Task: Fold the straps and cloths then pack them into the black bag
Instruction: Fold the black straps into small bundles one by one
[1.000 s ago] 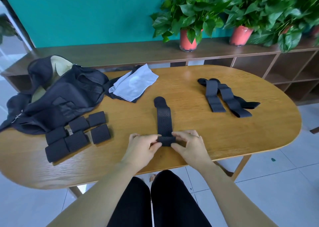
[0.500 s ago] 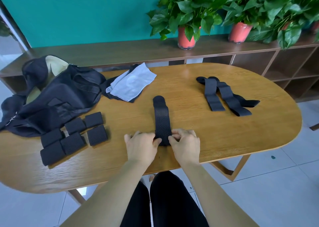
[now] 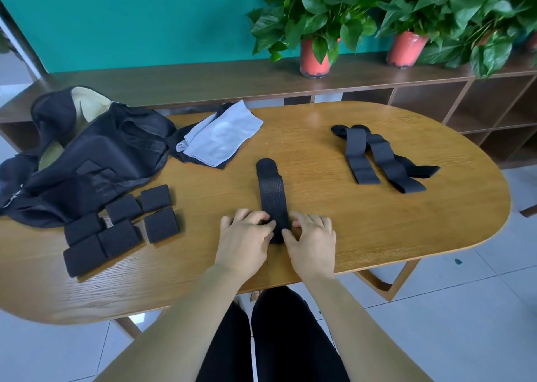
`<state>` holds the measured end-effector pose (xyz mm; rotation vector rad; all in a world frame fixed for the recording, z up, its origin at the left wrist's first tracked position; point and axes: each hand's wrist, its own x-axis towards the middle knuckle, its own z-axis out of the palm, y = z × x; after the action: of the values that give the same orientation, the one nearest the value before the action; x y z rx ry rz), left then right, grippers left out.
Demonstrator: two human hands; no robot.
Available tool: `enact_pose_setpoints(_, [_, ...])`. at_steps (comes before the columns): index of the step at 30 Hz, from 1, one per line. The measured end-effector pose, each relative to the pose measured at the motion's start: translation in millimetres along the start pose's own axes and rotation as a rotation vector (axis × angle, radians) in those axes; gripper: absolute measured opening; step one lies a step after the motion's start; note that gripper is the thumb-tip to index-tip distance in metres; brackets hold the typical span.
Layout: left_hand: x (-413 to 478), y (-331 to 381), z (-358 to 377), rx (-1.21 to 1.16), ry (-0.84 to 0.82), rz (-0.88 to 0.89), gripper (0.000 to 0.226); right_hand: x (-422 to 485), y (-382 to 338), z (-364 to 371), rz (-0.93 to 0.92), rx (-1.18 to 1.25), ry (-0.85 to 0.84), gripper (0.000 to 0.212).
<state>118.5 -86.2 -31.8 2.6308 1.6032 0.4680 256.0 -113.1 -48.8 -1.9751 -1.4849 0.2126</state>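
A black perforated strap (image 3: 272,195) lies lengthwise on the wooden table (image 3: 377,230), its near end rolled over. My left hand (image 3: 244,240) and my right hand (image 3: 312,243) pinch that rolled end from either side. Several folded black straps (image 3: 119,227) sit in a cluster at the left. Unfolded black straps (image 3: 374,158) lie crossed at the right. A light grey cloth (image 3: 220,136) rests on a dark cloth behind the strap. The open black bag (image 3: 87,155) slumps at the far left.
A dark wooden shelf unit (image 3: 261,79) runs behind the table with potted plants in red pots (image 3: 315,59). My legs show below the near table edge over a tiled floor (image 3: 465,309).
Both hands have moved forward along the strap, rolling its near end further away from me, so the flat part looks shorter. Nothing else on the table has moved.
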Motion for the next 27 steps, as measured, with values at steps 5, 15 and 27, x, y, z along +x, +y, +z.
enact_pose_setpoints(5, [0,-9,-10,0.015,-0.162,0.066,0.048,-3,2,-2,-0.096,-0.026,-0.047,0.038])
enact_pose_setpoints(15, [-23,-21,-24,-0.252,-0.159,0.013,0.041,-28,8,-23,-0.196,0.216,-0.130,0.026])
enact_pose_setpoints(27, [-11,0,-12,-0.390,0.021,-0.270,0.033,-16,-12,-9,0.099,0.182,-0.012,0.017])
